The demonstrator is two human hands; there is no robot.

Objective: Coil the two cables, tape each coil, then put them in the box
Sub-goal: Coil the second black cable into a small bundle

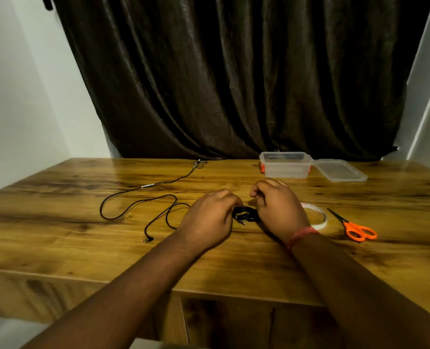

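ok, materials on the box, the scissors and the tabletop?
Box: looks like clear, slightly frosted plastic, since the table shows through its walls; orange clips at the ends. Scissors: glossy orange handles, probably plastic, and dark blades, likely metal. Table: wood-grain top with a sheen; solid wood or laminate, can't tell.

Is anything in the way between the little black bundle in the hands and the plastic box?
Nothing visible is. The coiled cable sits between both hands, and only bare table lies between it and the open box. The lid lies beside the box.
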